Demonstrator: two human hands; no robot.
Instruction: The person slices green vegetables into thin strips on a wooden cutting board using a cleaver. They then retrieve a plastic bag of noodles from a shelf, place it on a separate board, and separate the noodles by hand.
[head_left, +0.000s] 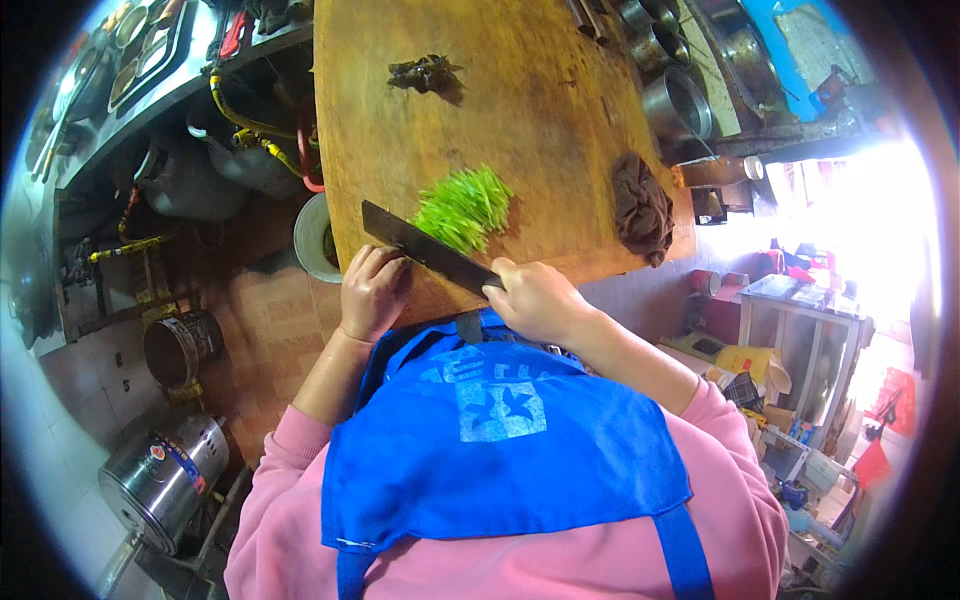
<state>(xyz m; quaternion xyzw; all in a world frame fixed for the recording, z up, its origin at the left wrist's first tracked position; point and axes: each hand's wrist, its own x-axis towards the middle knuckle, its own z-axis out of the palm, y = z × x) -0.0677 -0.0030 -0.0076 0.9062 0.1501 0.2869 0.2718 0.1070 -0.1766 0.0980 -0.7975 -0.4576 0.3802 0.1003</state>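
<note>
My right hand (541, 301) grips the handle end of a dark-bladed cleaver (424, 246), its blade slanting up to the left over the near part of a wooden worktop (540, 157). Beside the blade, close to the worktop's left edge, my left hand (375, 289) has its fingers curled in. Whether anything sits under those fingers is hidden. Just beyond the cleaver lies a heap of thin-cut green vegetable strips (466, 206). Farther off on the wood rests a small dark, wet-looking clump (424, 73), too unclear to name.
A crumpled brown cloth (642, 210) lies at the worktop's right side, near metal pots (676, 101) and a jar of amber liquid (716, 172). A white bucket (315, 240) stands below the left edge. Gas cylinders (187, 180) with yellow hoses sit under the metal counter (176, 82).
</note>
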